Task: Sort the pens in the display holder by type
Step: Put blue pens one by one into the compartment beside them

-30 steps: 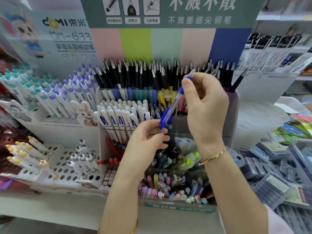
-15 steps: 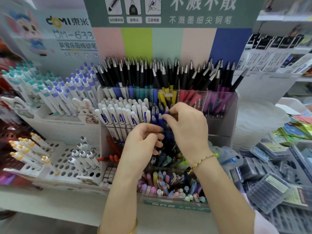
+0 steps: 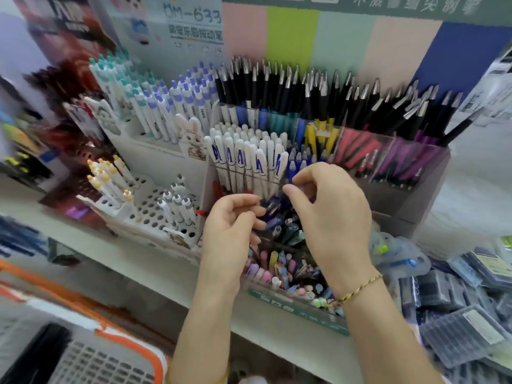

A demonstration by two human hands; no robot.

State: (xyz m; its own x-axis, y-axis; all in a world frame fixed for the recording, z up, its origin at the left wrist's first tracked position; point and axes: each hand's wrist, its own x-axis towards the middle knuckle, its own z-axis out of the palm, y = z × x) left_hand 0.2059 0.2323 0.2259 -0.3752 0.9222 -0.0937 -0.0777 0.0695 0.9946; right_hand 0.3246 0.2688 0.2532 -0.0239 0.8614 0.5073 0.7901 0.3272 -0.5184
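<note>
Though half hidden behind both hands, clear acrylic tiered display holder [image 3: 410, 189] on the white shelf [image 3: 133, 259], centre of view. Back tier: black-capped pens with silver clips [image 3: 304, 87], barrels in blue, teal, yellow, pink and purple, fanned outward. Next tier down: white pens with blue lettering [image 3: 243, 159] on the left, upright and tightly packed; blue-capped pens [image 3: 297, 159] just beside them to the right. Lower still: dark mixed pens [image 3: 286, 227], then pastel pens [image 3: 274, 273] in the front tier, caps up.

Left hand [image 3: 232, 225] over the lower tiers, fingers curled, tips close to a dark blue pen; cannot tell whether pinching it. Right hand [image 3: 332, 217] just beside, fingers bent, thumb and forefinger tips near each other below the blue-capped pens; cannot tell whether pinching anything. Braided yellow-and-dark bracelet [image 3: 360, 286] round the right wrist.

Left of the holder: white perforated rack [image 3: 149, 212] with yellow-tipped white pens [image 3: 105, 176] in its holes. Behind that: white pens with purple and teal tops [image 3: 166, 103] and a cardboard rabbit cut-out [image 3: 191, 134]. Behind everything: striped backboard in pink, green, pale teal, beige and blue [image 3: 291, 31]. Right of the holder: heap of flat packs in clear plastic wrappers [image 3: 468, 322]. Bottom left, below the shelf: orange-rimmed basket [image 3: 130, 340], blurred.
</note>
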